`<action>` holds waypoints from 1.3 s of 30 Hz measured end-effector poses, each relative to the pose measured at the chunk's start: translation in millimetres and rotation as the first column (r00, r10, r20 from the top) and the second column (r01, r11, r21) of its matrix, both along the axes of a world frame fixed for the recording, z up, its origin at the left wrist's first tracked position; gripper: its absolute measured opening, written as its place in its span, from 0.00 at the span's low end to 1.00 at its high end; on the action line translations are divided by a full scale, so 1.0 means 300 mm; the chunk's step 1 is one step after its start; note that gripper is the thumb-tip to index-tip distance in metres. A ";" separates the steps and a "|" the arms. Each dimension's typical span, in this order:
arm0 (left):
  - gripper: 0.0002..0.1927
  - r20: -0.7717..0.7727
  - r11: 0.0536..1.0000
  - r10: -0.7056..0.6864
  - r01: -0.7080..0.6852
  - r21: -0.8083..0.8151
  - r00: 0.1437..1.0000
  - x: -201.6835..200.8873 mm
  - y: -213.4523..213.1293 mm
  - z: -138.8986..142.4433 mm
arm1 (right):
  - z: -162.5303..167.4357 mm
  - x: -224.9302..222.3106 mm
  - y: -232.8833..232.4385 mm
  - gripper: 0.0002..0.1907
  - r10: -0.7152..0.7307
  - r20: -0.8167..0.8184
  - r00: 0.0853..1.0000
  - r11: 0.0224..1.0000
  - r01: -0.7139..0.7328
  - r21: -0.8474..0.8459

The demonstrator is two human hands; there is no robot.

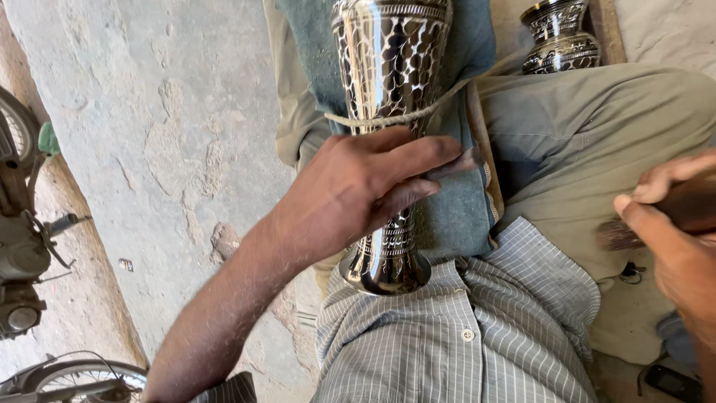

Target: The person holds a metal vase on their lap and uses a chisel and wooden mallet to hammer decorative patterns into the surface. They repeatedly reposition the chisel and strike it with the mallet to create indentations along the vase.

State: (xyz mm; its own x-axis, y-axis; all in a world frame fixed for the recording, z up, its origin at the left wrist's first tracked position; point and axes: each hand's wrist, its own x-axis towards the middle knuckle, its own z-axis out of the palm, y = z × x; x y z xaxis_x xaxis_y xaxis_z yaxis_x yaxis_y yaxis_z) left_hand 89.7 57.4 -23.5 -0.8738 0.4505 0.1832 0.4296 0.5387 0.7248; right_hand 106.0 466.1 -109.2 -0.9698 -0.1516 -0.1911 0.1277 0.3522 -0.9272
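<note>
here, left hand grips the vase — concrete floor open leftward.

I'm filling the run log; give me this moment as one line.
left hand: grips vase on lap | right hand: holds dark tool | cord around vase | second vase behind

Vase lying on lap cloth, second vase behind right, motorbike far left

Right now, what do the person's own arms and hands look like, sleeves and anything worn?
Both hands are bare: no gloves, rings or watch visible. The left hand shows a bare forearm with a striped grey sleeve at the bottom edge. The right hand is cut off by the frame edge; its sleeve is unseen.
</note>
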 end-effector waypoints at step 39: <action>0.18 0.078 0.937 0.250 -0.261 0.232 0.965 0.031 -0.038 0.026 | 0.136 -0.178 -0.231 0.20 0.073 -0.085 0.994 0.996 -0.069 0.053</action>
